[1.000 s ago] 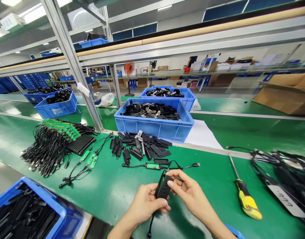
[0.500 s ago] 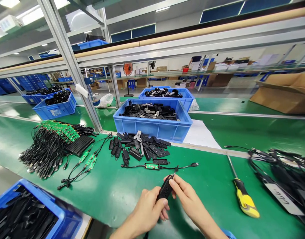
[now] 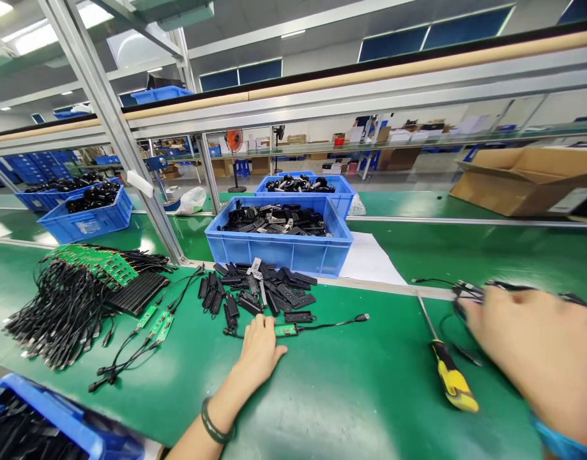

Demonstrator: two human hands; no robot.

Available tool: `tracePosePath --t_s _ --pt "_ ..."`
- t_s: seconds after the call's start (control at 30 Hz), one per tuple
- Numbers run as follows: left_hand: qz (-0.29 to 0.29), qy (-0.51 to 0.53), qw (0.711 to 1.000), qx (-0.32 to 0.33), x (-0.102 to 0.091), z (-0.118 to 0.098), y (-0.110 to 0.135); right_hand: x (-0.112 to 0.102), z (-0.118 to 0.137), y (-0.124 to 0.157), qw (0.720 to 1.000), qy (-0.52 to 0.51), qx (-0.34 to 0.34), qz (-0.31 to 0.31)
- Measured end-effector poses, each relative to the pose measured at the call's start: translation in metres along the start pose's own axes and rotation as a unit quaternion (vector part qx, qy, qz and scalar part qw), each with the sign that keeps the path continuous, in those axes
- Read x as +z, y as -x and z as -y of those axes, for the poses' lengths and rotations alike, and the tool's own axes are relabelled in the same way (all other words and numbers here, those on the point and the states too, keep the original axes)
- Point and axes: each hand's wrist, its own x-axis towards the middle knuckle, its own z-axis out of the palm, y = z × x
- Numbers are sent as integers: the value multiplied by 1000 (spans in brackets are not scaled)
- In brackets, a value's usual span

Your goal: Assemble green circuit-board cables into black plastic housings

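My left hand [image 3: 259,347] reaches over a small green circuit board [image 3: 287,330] with a black cable [image 3: 329,324] at the table's middle, hiding its left part. Its thumb stands apart from the fingers, and I see nothing held; whether the fingertips touch the board I cannot tell. Beyond them lies a loose heap of black plastic casings [image 3: 300,299]. At the far right my right hand [image 3: 523,338], blurred, is over a pile of black cables [image 3: 470,291]; its fingers are mostly hidden. A yellow and black screwdriver [image 3: 451,377] lies left of it.
A blue bin [image 3: 278,250] of black casings stands behind the heap. Bundled cables with green boards [image 3: 96,262] lie at left, beside several loose boards [image 3: 159,324]. Another blue bin [image 3: 58,412] is at lower left. A metal post [image 3: 106,108] rises at left; a cardboard box [image 3: 518,185] sits behind.
My hands have parted from the black casing they held together. The left went forward to the circuit board, the right swung to the cable pile. The camera view shifted slightly right.
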Motion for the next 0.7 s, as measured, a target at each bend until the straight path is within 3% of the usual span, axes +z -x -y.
tracePosePath --t_s 0.1,0.2,0.27,0.33,0.4,0.47,0.57,0.63,0.7 --pt "22 -8 1000 -1 1 -1 10 56 43 -13 991 0 -89 100" --pt "43 32 998 16 -4 3 28 115 85 -14 960 -55 -181 206" --pt "39 120 992 18 -6 10 38 141 99 -11 947 -77 -207 232" --pt "47 265 963 -5 -4 19 46 156 100 -8 944 -86 -208 243" --pt "82 437 894 -54 0 26 50 163 93 -6 941 -91 -199 256" --pt "103 592 793 -99 5 27 52 169 84 -4 939 -97 -188 272" --pt "86 737 657 -134 9 21 54 173 74 -3 938 -104 -161 287" --pt "72 788 593 -153 9 16 55 170 70 -1 940 -110 -139 291" --pt "48 812 557 -167 7 11 58 159 68 0 945 -126 -114 280"
